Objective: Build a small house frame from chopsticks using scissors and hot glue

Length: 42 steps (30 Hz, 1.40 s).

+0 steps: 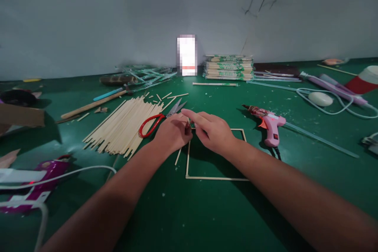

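Note:
A square frame of thin wooden sticks (188, 161) lies flat on the green table. At its far left corner, my left hand (174, 132) is closed, its fingers hiding whatever they pinch. My right hand (215, 132) meets it there, index finger stretched over the left hand and the other fingers curled; what it grips, if anything, is hidden. A loose stick (178, 156) pokes out below my left hand. Red-handled scissors (152, 125) lie just left of that hand, blades partly spread. Beside them is a spread pile of wooden sticks (121, 128).
A pink glue gun (272, 126) lies to the right, a purple glue gun (49, 181) with a white cable at lower left. Wrapped chopstick bundles (228, 67) and a blurred bright panel (187, 55) stand by the wall. A cardboard box (22, 116) is at far left.

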Tool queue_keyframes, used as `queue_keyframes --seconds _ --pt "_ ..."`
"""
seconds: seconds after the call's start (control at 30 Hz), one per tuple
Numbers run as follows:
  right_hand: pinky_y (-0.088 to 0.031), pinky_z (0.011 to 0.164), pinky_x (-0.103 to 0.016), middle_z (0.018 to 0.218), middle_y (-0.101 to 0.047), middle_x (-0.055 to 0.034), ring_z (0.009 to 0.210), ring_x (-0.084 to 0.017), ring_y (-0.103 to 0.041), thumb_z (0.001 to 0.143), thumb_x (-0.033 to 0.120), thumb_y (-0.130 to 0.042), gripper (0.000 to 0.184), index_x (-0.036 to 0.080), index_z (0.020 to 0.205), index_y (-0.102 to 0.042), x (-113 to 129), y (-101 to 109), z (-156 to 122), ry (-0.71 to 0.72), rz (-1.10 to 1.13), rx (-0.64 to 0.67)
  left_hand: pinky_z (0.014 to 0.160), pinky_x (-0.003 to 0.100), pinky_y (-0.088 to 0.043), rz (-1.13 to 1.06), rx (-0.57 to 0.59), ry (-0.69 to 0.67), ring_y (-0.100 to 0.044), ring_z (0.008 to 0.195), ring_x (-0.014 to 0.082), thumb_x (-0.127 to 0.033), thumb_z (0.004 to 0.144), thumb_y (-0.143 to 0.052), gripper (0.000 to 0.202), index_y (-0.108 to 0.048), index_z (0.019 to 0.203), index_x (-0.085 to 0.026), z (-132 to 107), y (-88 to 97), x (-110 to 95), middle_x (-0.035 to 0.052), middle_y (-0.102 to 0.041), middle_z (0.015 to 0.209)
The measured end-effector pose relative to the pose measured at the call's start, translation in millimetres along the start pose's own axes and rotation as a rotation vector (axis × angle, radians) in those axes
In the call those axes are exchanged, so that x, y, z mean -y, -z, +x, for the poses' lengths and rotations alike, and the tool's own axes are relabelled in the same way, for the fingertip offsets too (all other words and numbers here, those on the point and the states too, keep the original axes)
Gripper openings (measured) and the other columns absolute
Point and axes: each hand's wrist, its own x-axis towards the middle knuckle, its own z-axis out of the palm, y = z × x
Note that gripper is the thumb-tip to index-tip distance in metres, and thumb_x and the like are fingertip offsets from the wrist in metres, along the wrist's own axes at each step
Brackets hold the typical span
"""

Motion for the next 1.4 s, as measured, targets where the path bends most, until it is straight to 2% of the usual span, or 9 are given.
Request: queue_keyframes --seconds 0.17,0.27,0.4,0.5,0.7,0.93,1.23,1.4 --pt "-0.048 0.077 -0.030 0.108 -0.063 -0.0050 0.093 -0.017 -0.058 0.089 0.011 -0.036 0.051 0.022 0.138 -0.041 -3.5 -0.1 -1.6 -0.027 0.063 -0.020 0.078 0.032 -0.048 -0.085 0.006 -0.071 -0.058 0.083 0.0187 -0.014 0.073 -0.054 0.008 -0.061 0.075 -0.017 -6.0 4.1 10.9 0.0038 -0.063 0.079" --pt "-0.049 0.076 -0.029 0.107 -0.063 -0.0047 0.090 -0.016 -0.059 0.088 0.011 -0.037 0.052 0.022 0.139 -0.039 -5.1 -0.9 -1.3 -0.048 0.091 -0.034 0.078 0.033 -0.048 -0.122 0.011 -0.038 -0.059 0.084 0.0198 -0.014 0.073 -0.055 0.011 -0.064 0.078 -0.017 -7.8 7.1 10.7 0.0041 -0.064 0.081" --pt "-0.049 0.077 -0.029 0.106 -0.064 -0.0041 0.088 -0.016 -0.059 0.088 0.011 -0.037 0.053 0.024 0.140 -0.037 -5.8 -3.1 0.1 -0.059 0.101 -0.044 0.077 0.033 -0.049 -0.046 0.065 0.042 -0.061 0.087 0.0212 -0.016 0.075 -0.056 0.013 -0.067 0.080 -0.017 -6.0 10.5 4.5 0.0056 -0.066 0.085" --pt "-0.049 0.079 -0.030 0.105 -0.064 -0.0042 0.091 -0.017 -0.059 0.088 0.011 -0.038 0.054 0.025 0.140 -0.037 -5.6 -4.6 0.1 -0.047 0.095 -0.044 0.076 0.033 -0.049 0.041 0.104 0.025 -0.061 0.087 0.0220 -0.016 0.077 -0.053 0.014 -0.067 0.081 -0.017 -4.1 11.1 0.9 0.0069 -0.067 0.087" --pt "-0.049 0.079 -0.030 0.106 -0.064 -0.0023 0.091 -0.016 -0.059 0.088 0.009 -0.037 0.059 0.030 0.143 -0.031 -5.5 -8.3 -2.1 -0.028 0.085 -0.054 0.076 0.034 -0.047 0.106 0.017 -0.072 -0.060 0.085 0.0230 -0.018 0.081 -0.048 0.016 -0.063 0.079 -0.013 -3.5 3.6 0.4 0.0100 -0.064 0.082" --pt "-0.049 0.076 -0.029 0.100 -0.064 -0.0022 0.087 -0.016 -0.059 0.086 0.009 -0.038 0.061 0.029 0.143 -0.030 -5.9 -9.9 0.0 -0.068 0.070 -0.051 0.073 0.036 -0.045 0.097 0.011 0.018 -0.058 0.081 0.0232 -0.017 0.074 -0.051 0.011 -0.062 0.074 -0.016 -5.4 4.5 10.2 0.0080 -0.062 0.081" --pt "-0.048 0.076 -0.028 0.098 -0.064 -0.0024 0.081 -0.015 -0.058 0.086 0.009 -0.037 0.058 0.026 0.142 -0.034 -4.4 -8.4 -1.0 -0.124 0.099 -0.046 0.069 0.033 -0.043 0.086 -0.176 0.111 -0.056 0.078 0.0205 -0.020 0.083 -0.047 0.013 -0.059 0.080 -0.018 -11.2 15.4 25.7 0.0066 -0.062 0.080" --pt "-0.048 0.076 -0.028 0.097 -0.064 -0.0026 0.082 -0.015 -0.058 0.086 0.009 -0.038 0.059 0.026 0.142 -0.034 -4.8 -7.7 0.0 -0.125 0.109 -0.039 0.072 0.031 -0.043 0.022 -0.323 0.185 -0.058 0.084 0.0194 -0.014 0.084 -0.044 0.019 -0.060 0.093 -0.019 -17.2 25.5 31.0 0.0057 -0.064 0.091"
